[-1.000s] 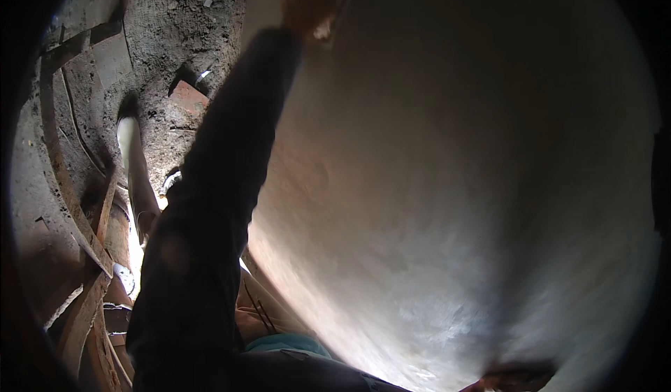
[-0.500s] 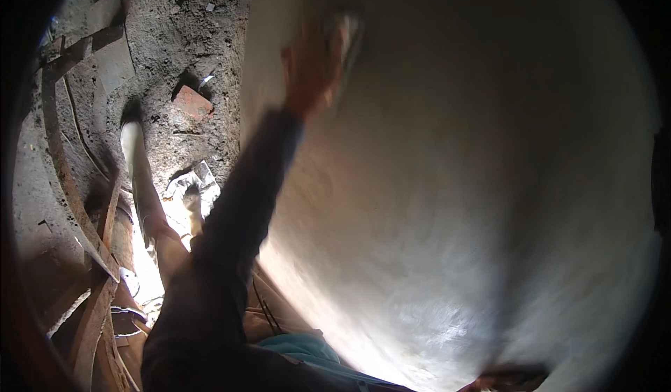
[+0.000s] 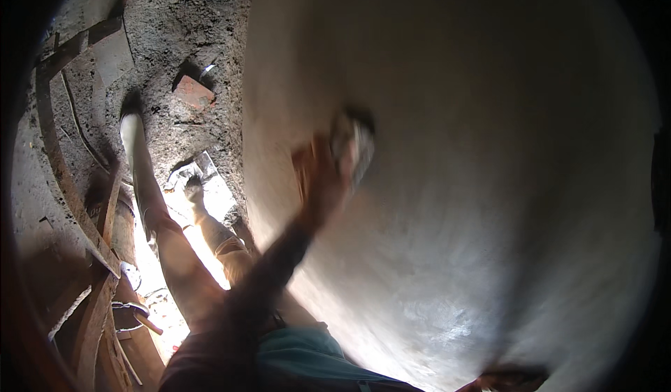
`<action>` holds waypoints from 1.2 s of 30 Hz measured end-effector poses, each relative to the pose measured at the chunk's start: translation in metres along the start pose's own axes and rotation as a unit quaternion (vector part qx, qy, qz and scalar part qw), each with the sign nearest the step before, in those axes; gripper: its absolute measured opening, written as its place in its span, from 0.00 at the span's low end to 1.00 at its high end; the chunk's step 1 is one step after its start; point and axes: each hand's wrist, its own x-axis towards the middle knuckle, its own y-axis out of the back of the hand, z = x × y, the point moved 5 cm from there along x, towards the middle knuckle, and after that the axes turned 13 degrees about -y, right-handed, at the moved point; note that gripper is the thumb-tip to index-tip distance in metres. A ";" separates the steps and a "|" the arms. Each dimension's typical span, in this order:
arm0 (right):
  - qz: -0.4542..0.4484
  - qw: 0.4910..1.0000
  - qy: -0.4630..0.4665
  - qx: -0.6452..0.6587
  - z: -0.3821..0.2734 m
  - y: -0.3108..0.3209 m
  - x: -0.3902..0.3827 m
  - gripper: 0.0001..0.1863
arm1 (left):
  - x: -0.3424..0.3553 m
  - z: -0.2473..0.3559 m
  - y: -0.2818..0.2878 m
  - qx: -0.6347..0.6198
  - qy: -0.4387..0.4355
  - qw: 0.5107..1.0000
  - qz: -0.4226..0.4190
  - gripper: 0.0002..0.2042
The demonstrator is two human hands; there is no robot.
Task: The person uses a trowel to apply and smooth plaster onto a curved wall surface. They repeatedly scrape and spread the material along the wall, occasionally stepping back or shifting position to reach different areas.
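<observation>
A large pale grey plastered surface (image 3: 447, 203) fills the right of the view, shaded at the top. My left hand (image 3: 321, 175), blurred, is shut on a flat metal smoothing tool (image 3: 356, 147), held against this surface near its middle left. My left arm reaches up to it from the lower edge in a dark sleeve. My right hand (image 3: 503, 379) lies low at the right, in shadow against the surface; its fingers and anything in them are unclear. My bare legs (image 3: 175, 266) show beside the surface, above teal clothing (image 3: 300, 353).
On the left is rough, dirty ground (image 3: 161, 28) with a broken reddish brick (image 3: 193, 93), flat slabs (image 3: 112, 56) and loose bits. Long wooden strips (image 3: 98, 322) lie crossed at the lower left. Crumpled pale material (image 3: 213, 189) lies in bright light near a foot.
My left hand and the tool have swept down from the top edge to the middle of the surface. More of my legs shows. My right hand stays low at the right.
</observation>
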 end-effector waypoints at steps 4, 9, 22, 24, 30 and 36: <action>0.006 0.997 -0.018 0.080 0.001 0.010 0.000 0.14 | 0.134 -0.038 0.030 -0.023 -0.091 0.989 0.118 0.21; 0.015 0.988 -0.048 0.146 0.014 0.022 0.005 0.14 | -0.044 -0.024 -0.010 0.092 -0.052 0.992 0.066 0.19; 0.035 0.924 -0.113 0.365 0.022 0.036 0.002 0.15 | 0.164 -0.076 0.032 0.020 -0.093 0.990 0.105 0.18; 0.040 0.915 -0.122 0.382 0.033 0.035 0.002 0.15 | 0.081 -0.082 -0.001 -0.004 -0.031 0.997 0.071 0.18; 0.052 0.855 -0.166 0.488 0.014 0.050 0.009 0.16 | -0.129 -0.075 -0.025 -0.034 0.001 0.999 0.038 0.14; 0.051 0.788 -0.188 0.584 0.002 0.061 -0.001 0.16 | 0.155 -0.135 0.019 0.026 -0.056 0.992 0.113 0.18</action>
